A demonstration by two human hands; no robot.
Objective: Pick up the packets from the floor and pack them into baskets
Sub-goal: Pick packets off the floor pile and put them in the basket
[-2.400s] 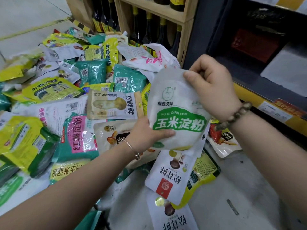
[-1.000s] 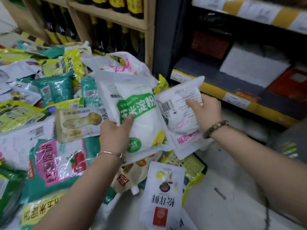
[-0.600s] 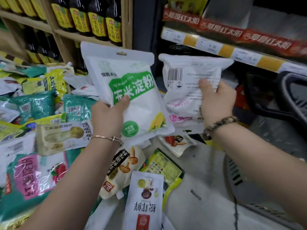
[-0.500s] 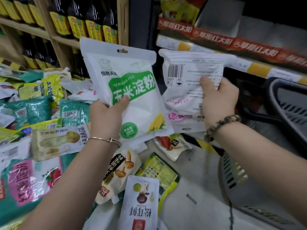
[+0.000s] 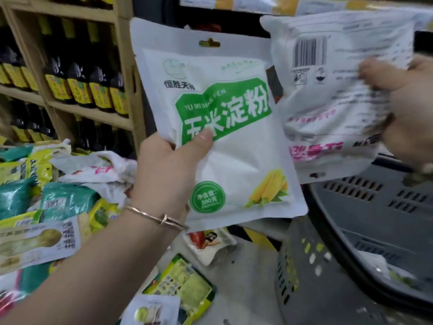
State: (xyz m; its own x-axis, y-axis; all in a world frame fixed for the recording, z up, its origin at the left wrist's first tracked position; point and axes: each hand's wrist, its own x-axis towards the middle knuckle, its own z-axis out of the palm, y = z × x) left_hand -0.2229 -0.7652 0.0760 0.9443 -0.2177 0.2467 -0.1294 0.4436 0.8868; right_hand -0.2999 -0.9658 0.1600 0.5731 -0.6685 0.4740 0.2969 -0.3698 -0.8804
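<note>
Head view: the left hand (image 5: 167,177) grips the corn starch pouch (image 5: 236,165) at its left edge, thumb on the front. The right hand (image 5: 407,113), blurred, holds a white barcode packet (image 5: 328,95) above the grey basket (image 5: 375,226). The 2 packets are probably soft, powder-filled and slick; grip them at the stiffer edge seams.

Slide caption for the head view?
Left hand holds a green-label packet, right hand a barcode-side packet, near a grey basket.
</note>
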